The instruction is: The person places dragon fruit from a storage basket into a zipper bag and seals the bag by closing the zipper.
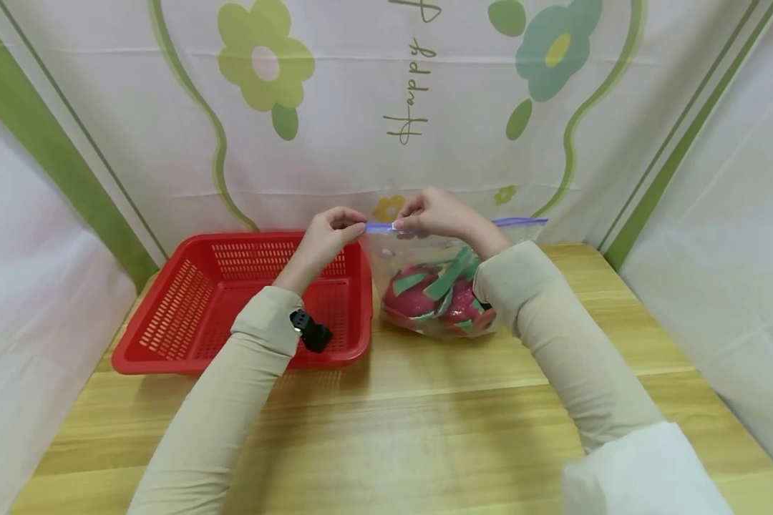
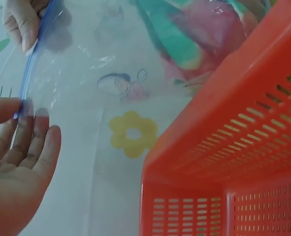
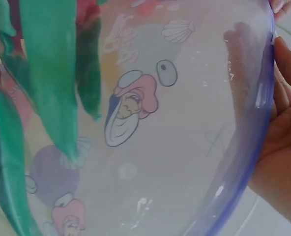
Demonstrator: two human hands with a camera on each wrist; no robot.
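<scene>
A clear zip bag (image 1: 393,254) with a purple-blue seal strip (image 1: 520,221) holds red dragon fruits (image 1: 415,297) with green scales. Its left top corner is pinched between thumb and fingers of my left hand (image 1: 322,243). A little further right along the strip, my right hand (image 1: 443,213) pinches a small white slider (image 1: 396,225) at the seal. Cartoon figures and shells printed on the bag show in the right wrist view. The bag's bottom, heavy with fruit, is at the wooden tabletop, right of the red basket.
A red plastic basket (image 1: 124,357) with slotted walls stands on the left of the wooden table (image 1: 399,443). Behind the table hangs a white flowered cloth (image 1: 348,143), with more cloth at both sides. A black wrist camera (image 1: 312,332) sits on the left cuff.
</scene>
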